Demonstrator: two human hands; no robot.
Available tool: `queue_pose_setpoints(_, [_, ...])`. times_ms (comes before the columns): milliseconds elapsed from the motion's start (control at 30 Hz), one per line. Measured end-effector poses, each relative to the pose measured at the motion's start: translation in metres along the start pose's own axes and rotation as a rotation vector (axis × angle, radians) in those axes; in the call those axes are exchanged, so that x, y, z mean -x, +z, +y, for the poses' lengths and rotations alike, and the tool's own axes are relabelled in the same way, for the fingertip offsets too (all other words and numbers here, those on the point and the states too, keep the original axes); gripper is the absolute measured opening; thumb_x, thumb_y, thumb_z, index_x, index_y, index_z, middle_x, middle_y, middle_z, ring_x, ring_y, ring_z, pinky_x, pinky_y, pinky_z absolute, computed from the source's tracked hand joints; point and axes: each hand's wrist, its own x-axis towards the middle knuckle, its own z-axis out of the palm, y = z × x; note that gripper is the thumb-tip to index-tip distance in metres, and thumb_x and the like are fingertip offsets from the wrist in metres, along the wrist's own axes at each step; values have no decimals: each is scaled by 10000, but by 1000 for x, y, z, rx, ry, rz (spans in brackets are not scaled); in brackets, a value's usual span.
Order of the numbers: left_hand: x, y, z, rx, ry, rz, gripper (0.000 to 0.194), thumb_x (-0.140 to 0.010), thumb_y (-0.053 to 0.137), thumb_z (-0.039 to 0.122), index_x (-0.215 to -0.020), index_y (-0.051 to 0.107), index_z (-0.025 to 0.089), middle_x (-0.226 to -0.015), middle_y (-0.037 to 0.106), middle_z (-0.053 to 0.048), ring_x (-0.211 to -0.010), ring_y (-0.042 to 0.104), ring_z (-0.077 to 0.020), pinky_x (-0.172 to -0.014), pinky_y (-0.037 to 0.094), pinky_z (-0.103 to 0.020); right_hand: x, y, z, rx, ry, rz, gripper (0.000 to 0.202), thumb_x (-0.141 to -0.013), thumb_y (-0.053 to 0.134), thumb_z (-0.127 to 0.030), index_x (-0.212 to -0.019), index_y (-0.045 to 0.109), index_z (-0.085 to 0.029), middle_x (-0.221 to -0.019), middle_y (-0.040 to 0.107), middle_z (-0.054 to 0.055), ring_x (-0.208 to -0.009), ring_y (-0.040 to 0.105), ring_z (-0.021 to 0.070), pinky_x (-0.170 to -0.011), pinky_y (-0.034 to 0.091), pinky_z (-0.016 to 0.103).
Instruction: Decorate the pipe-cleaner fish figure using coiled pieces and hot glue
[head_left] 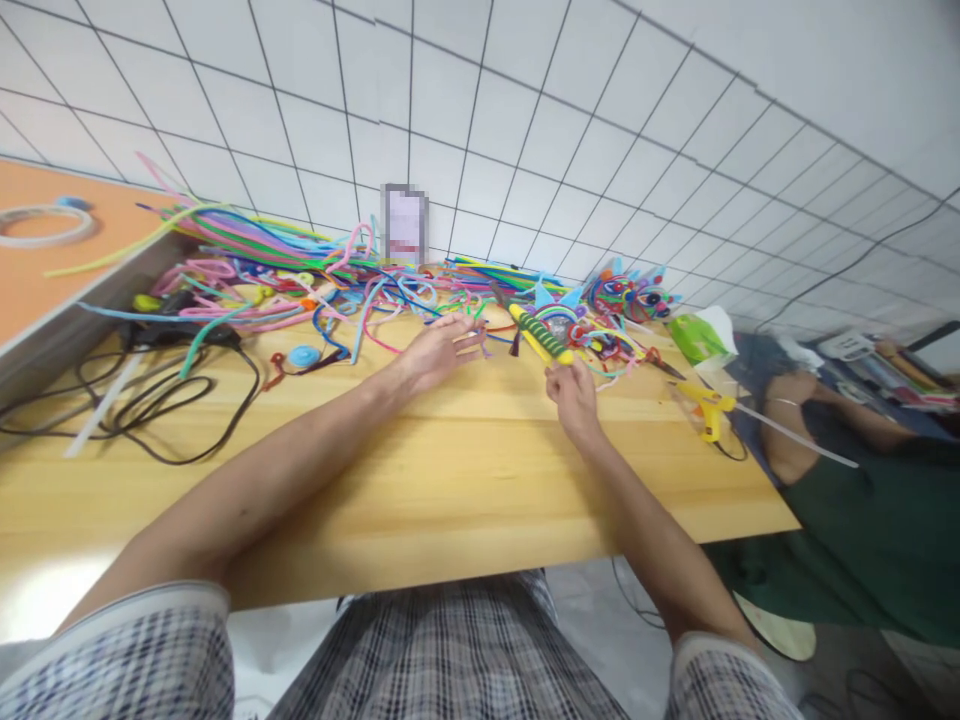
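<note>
My right hand (574, 398) is closed around the end of pliers (541, 336) with yellow-and-green striped handles. Their dark jaws point up and left, toward the craft pile. My left hand (441, 352) is held above the table with its fingers stretched and apart. Small green and purple pieces show by its fingertips; whether they touch the fingers I cannot tell. Just beyond the pliers sits a colourful figure (555, 312) with light-blue spikes. Many loose pipe cleaners (281, 240) lie in a tangle along the wall.
A yellow glue gun (709, 405) lies on the right, near a green tissue pack (701, 338). Decorated figures (630, 292) stand by the wall. On the left are a black cable (187, 400) and a blue coil (303, 356). Another person's arm (795, 420) is at the right.
</note>
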Motion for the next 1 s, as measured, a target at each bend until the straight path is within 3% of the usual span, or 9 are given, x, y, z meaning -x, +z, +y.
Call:
queue_pose_setpoints(67, [8, 10, -2, 13, 2, -91, 445, -650, 1031, 321, -830, 641, 203, -1214, 777, -40, -1133, 722, -241, -970, 555, -378, 13, 10, -1, -249, 65, 14, 338, -836, 707, -558, -966, 570, -278, -663, 452, -92, -481, 333, 101, -477, 264, 244])
queue_pose_setpoints(200, [26, 32, -16, -31, 14, -212, 435, -670, 1040, 392, -829, 680, 206, -1053, 778, -24, -1176, 708, -244, -1001, 520, -356, 34, 27, -8, -526, 193, -30, 394, -772, 821, -514, -939, 555, -276, -640, 435, -111, -448, 321, 73, -461, 287, 222])
queue_pose_setpoints(333, [38, 46, -26, -69, 59, -241, 469, -666, 1032, 496, -839, 700, 214, -980, 768, -19, -1046, 722, -226, -993, 533, -375, 48, 34, -17, -592, 213, -67, 383, -781, 854, -494, -968, 592, -286, -647, 427, -102, -453, 335, 84, -465, 315, 238])
queue_pose_setpoints(500, [42, 54, -23, -121, 145, -255, 495, -685, 1005, 578, -827, 706, 210, -850, 763, -24, -876, 715, -208, -879, 525, -357, 56, 34, -24, -584, 257, -213, 308, -828, 814, -495, -960, 613, -302, -653, 420, -90, -446, 315, 97, -479, 338, 268])
queue_pose_setpoints(567, [45, 57, -21, -162, 191, -229, 505, -681, 1000, 600, -818, 716, 206, -816, 758, -19, -807, 680, -183, -832, 512, -337, 54, 31, -23, -566, 266, -243, 313, -815, 809, -514, -965, 631, -304, -665, 455, -74, -480, 390, 119, -506, 399, 287])
queue_pose_setpoints(633, [48, 60, -18, -220, 234, -189, 483, -717, 975, 608, -822, 730, 206, -825, 765, -25, -793, 670, -179, -829, 516, -340, 51, 25, -18, -483, 205, -211, 343, -798, 801, -520, -1027, 655, -310, -756, 571, -32, -599, 550, 162, -603, 516, 333])
queue_pose_setpoints(733, [54, 62, -12, -308, 286, -104, 404, -779, 938, 563, -838, 755, 208, -851, 772, -35, -833, 691, -201, -864, 532, -359, 44, 14, -9, -165, -51, -24, 502, -792, 797, -488, -1238, 630, -331, -1143, 703, 66, -1004, 715, 262, -923, 616, 469])
queue_pose_setpoints(867, [57, 63, -8, -438, 332, -7, 300, -823, 901, 476, -824, 774, 204, -835, 749, -29, -839, 663, -202, -847, 520, -343, 40, 12, -4, 377, -407, 67, 778, -812, 790, -460, -1503, 481, -280, -1516, 592, 194, -1437, 566, 381, -1235, 450, 636])
queue_pose_setpoints(1000, [60, 64, -19, -499, 305, 12, 324, -831, 868, 500, -777, 757, 201, -769, 697, -19, -750, 616, -186, -763, 500, -328, 33, 32, 1, 635, -417, 24, 699, -911, 654, -431, -1535, 461, -182, -1517, 596, 271, -1444, 560, 424, -1209, 450, 666])
